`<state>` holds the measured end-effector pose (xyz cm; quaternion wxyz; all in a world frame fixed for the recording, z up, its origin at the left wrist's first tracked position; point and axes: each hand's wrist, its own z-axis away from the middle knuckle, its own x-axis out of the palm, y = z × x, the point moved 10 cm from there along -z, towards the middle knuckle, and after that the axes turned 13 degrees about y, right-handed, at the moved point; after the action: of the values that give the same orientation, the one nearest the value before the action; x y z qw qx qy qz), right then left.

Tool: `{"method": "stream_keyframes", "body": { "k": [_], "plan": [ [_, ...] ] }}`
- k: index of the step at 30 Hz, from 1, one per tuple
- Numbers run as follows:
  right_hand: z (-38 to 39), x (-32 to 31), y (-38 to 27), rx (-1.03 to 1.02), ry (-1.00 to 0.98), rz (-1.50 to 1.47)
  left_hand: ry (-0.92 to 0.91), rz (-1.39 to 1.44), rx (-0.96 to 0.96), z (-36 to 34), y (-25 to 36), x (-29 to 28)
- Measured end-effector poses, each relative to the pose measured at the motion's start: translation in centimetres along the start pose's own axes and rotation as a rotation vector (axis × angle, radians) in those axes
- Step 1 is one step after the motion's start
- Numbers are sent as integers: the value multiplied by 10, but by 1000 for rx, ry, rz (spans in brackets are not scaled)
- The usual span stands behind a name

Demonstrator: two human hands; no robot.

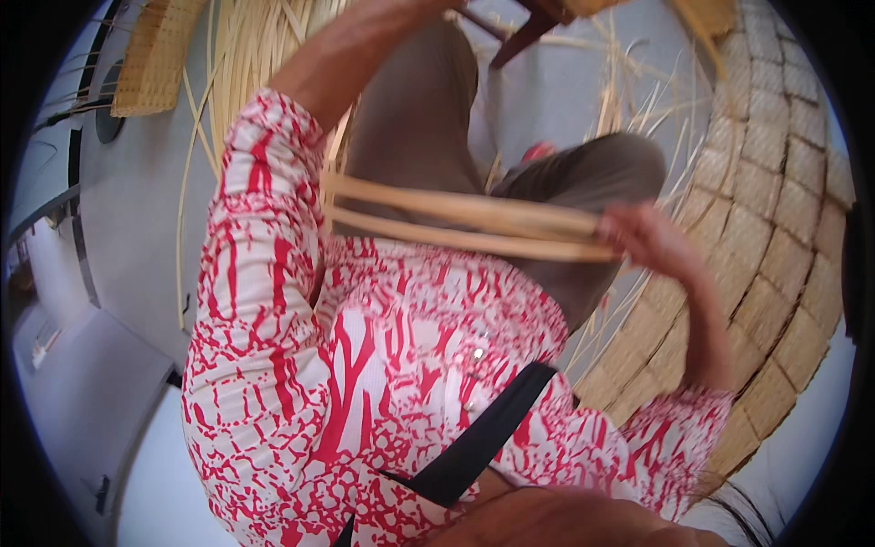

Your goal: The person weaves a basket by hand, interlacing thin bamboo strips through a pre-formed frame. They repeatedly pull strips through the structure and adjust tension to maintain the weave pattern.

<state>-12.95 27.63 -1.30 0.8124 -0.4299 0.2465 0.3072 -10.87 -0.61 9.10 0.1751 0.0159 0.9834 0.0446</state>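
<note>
Right hand (645,239) closed around right end of pale strips (474,211), motion-blurred. Strips extend left from it, long axis crossing above lap toward left sleeve (260,237). Right hand nearer; left hand beyond upper edge, cannot tell its grip. Bent right knee (615,169) close by. Loose strips (260,55) upper left, woven stack (775,191) right.
</note>
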Motion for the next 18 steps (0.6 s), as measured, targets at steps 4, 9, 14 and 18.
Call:
{"method": "stream_keyframes", "body": {
  "k": [4,9,14,18],
  "plan": [
    [29,7,-10,-134,22,35,4,-202,5,20,-5,5],
    [-9,-29,-31,-324,157,201,62,-196,13,23,-7,-4],
    [-34,-164,-39,-377,1135,138,5,-147,-53,30,-14,-5],
    [-75,-200,-61,-327,1238,434,57,-139,-75,28,-14,-7]
  ]
}}
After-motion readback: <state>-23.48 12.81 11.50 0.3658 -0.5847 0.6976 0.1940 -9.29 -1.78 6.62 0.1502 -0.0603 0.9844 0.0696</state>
